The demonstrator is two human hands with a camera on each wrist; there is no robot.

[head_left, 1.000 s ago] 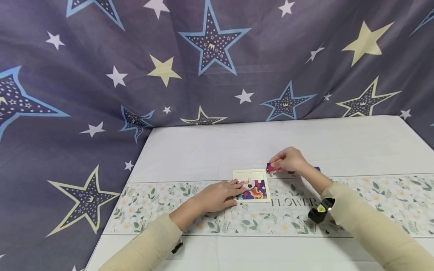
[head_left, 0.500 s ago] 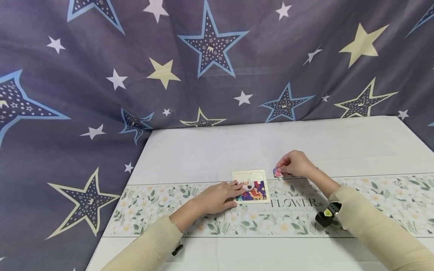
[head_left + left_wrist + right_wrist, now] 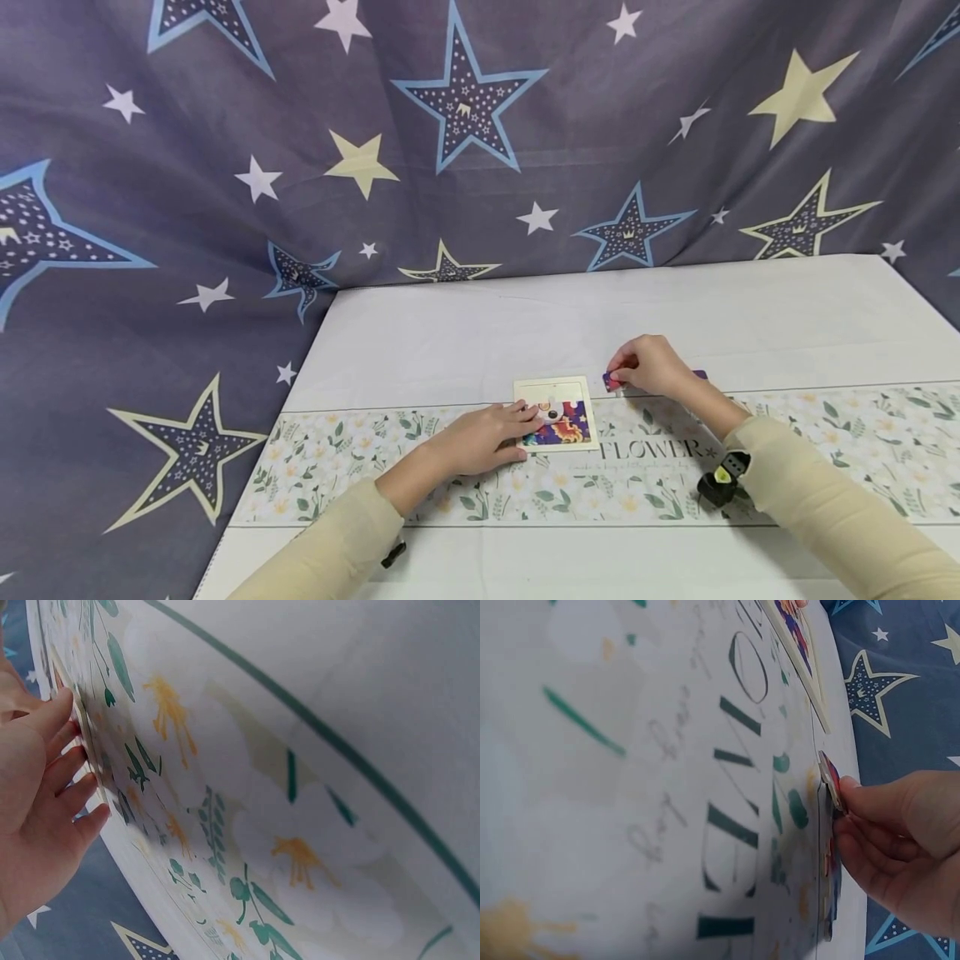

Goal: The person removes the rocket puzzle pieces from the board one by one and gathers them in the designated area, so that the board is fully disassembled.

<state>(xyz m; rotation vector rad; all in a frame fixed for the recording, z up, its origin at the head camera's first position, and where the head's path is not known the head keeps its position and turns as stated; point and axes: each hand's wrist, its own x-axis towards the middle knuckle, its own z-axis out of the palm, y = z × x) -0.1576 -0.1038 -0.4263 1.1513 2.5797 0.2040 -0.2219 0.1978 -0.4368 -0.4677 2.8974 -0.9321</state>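
While your right hand (image 3: 651,365) pinches the jigsaw piece (image 3: 611,382), let your loosely outstretched left hand (image 3: 483,436) steady the puzzle tray (image 3: 558,390) left of the piece.

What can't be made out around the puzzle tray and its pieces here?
- Part of the puzzle tray's left side: head view, covered by the left hand.
- Much of the held piece: head view, hidden by the right hand.
- How many other pieces there are: head view, mostly behind the right hand and wrist.
- Fine script on the tablecloth: head view, too small.
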